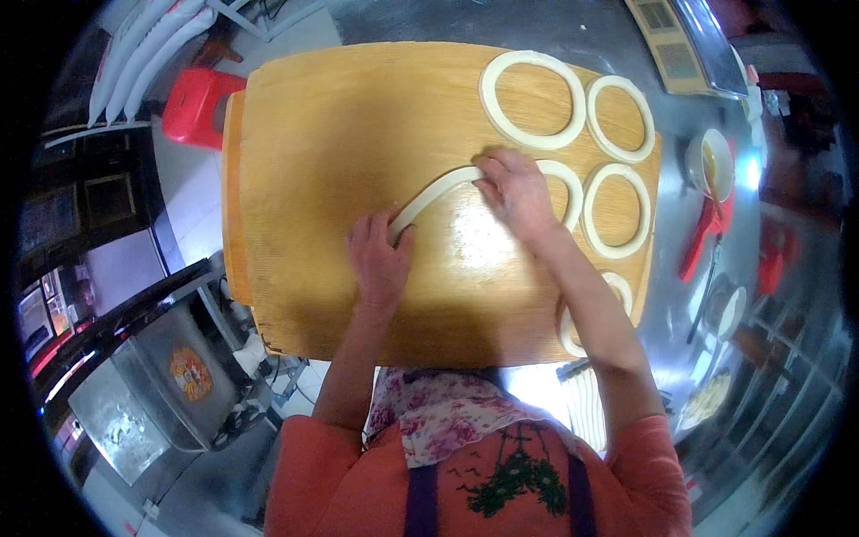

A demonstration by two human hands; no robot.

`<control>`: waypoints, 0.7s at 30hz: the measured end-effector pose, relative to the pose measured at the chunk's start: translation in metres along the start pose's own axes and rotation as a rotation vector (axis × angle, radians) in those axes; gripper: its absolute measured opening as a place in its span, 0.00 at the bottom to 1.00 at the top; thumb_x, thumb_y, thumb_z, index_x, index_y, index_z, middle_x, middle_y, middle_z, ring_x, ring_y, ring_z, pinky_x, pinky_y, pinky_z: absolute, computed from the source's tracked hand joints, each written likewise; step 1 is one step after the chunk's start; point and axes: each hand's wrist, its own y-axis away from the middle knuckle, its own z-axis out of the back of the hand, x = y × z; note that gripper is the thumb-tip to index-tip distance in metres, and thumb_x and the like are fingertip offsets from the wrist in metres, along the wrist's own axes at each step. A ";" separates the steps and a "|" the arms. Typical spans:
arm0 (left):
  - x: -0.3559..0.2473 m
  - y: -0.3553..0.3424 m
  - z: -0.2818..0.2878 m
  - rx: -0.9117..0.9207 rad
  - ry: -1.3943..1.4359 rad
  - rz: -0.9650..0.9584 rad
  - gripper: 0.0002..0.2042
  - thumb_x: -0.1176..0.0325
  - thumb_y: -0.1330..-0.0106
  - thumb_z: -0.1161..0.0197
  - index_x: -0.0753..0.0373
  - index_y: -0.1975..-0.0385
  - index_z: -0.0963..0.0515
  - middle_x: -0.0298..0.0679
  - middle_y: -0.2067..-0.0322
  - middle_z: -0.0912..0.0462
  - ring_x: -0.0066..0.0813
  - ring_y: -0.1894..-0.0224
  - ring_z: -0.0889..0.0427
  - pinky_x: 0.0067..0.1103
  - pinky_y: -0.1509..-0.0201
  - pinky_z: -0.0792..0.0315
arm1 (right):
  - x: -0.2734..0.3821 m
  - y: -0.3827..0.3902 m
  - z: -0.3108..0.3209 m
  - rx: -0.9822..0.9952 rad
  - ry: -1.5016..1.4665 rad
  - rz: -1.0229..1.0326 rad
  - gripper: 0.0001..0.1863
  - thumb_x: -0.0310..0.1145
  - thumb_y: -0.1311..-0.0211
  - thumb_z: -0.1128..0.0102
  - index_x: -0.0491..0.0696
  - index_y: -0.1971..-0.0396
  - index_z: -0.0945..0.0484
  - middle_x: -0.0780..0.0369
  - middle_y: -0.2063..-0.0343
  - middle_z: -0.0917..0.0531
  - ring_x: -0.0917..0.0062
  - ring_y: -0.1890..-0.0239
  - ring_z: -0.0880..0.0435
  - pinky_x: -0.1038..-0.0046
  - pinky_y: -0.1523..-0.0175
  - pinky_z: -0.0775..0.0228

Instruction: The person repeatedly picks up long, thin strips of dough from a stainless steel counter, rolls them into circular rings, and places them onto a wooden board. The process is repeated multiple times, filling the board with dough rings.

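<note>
A pale dough strip [434,193] arches between my two hands over the wooden board [331,134]. My left hand [379,258] is closed on its lower left end, thumb on one side and fingers on the other. Its upper right end is in my right hand [517,192], whose bent fingers cover that tip. Beside my right hand lies a dough ring [573,192], partly hidden by the hand. Several more rings rest on the right part of the board, among them a large far ring [488,97] and a near one [567,331] partly behind my right forearm.
Right of the board, a metal counter carries a white bowl [694,161] with a brush-like handle in it and a red object [693,246]. A red stool [190,107] stands at the far left. Metal equipment [148,385] is at the near left.
</note>
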 end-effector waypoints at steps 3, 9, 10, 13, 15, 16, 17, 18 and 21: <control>-0.006 -0.017 -0.006 0.114 -0.049 -0.024 0.16 0.64 0.41 0.25 0.60 0.56 0.17 0.43 0.56 0.16 0.46 0.54 0.17 0.39 0.51 0.25 | -0.014 0.009 0.017 -0.012 0.108 -0.015 0.17 0.31 0.41 0.28 0.48 0.52 0.16 0.59 0.53 0.16 0.61 0.50 0.18 0.59 0.42 0.27; -0.093 -0.038 -0.005 0.593 0.132 0.447 0.21 0.53 0.35 0.27 0.63 0.52 0.20 0.45 0.55 0.16 0.46 0.51 0.15 0.42 0.53 0.22 | -0.026 0.019 0.046 -0.190 0.222 -0.227 0.18 0.37 0.42 0.25 0.51 0.52 0.15 0.61 0.54 0.15 0.65 0.49 0.18 0.59 0.41 0.30; -0.093 -0.039 -0.011 0.483 0.107 0.334 0.22 0.53 0.34 0.28 0.63 0.51 0.21 0.45 0.54 0.17 0.46 0.50 0.15 0.41 0.53 0.21 | -0.034 0.026 0.052 -0.215 0.263 -0.256 0.19 0.38 0.42 0.25 0.50 0.52 0.15 0.61 0.55 0.15 0.65 0.50 0.18 0.59 0.40 0.31; -0.096 -0.055 -0.032 0.297 0.035 0.067 0.22 0.53 0.32 0.31 0.63 0.48 0.23 0.47 0.51 0.19 0.46 0.50 0.15 0.40 0.51 0.20 | -0.049 0.041 0.064 -0.174 0.349 -0.396 0.18 0.39 0.41 0.25 0.51 0.52 0.16 0.61 0.57 0.15 0.66 0.49 0.18 0.59 0.41 0.33; -0.112 -0.075 -0.037 0.372 -0.008 -0.036 0.22 0.53 0.31 0.32 0.62 0.46 0.24 0.48 0.49 0.20 0.47 0.50 0.15 0.39 0.51 0.20 | -0.058 0.048 0.064 -0.076 0.402 -0.503 0.17 0.38 0.40 0.26 0.52 0.52 0.16 0.61 0.57 0.15 0.66 0.49 0.18 0.58 0.41 0.34; -0.105 -0.078 -0.050 0.367 -0.023 -0.059 0.22 0.53 0.30 0.33 0.62 0.45 0.25 0.47 0.49 0.20 0.47 0.50 0.16 0.39 0.51 0.20 | -0.063 0.051 0.062 -0.042 0.349 -0.504 0.15 0.36 0.38 0.29 0.51 0.52 0.17 0.61 0.59 0.15 0.65 0.49 0.18 0.58 0.40 0.35; -0.091 -0.078 -0.069 0.361 -0.038 -0.083 0.22 0.53 0.30 0.34 0.61 0.44 0.25 0.47 0.48 0.21 0.47 0.49 0.16 0.38 0.51 0.20 | -0.065 0.054 0.061 -0.049 0.346 -0.477 0.15 0.36 0.37 0.29 0.51 0.52 0.17 0.61 0.58 0.15 0.65 0.49 0.18 0.58 0.40 0.35; -0.083 -0.079 -0.081 0.355 -0.050 -0.110 0.22 0.54 0.30 0.35 0.61 0.44 0.26 0.46 0.48 0.21 0.47 0.49 0.16 0.38 0.51 0.20 | -0.068 0.055 0.060 -0.058 0.346 -0.453 0.15 0.35 0.37 0.30 0.51 0.52 0.17 0.60 0.58 0.14 0.65 0.49 0.18 0.57 0.40 0.35; -0.075 -0.073 -0.079 0.325 0.005 -0.021 0.19 0.56 0.29 0.35 0.61 0.45 0.24 0.45 0.50 0.20 0.47 0.50 0.16 0.37 0.51 0.19 | -0.063 0.064 0.065 -0.128 0.309 -0.375 0.16 0.35 0.37 0.30 0.50 0.50 0.16 0.60 0.55 0.14 0.65 0.46 0.18 0.57 0.38 0.37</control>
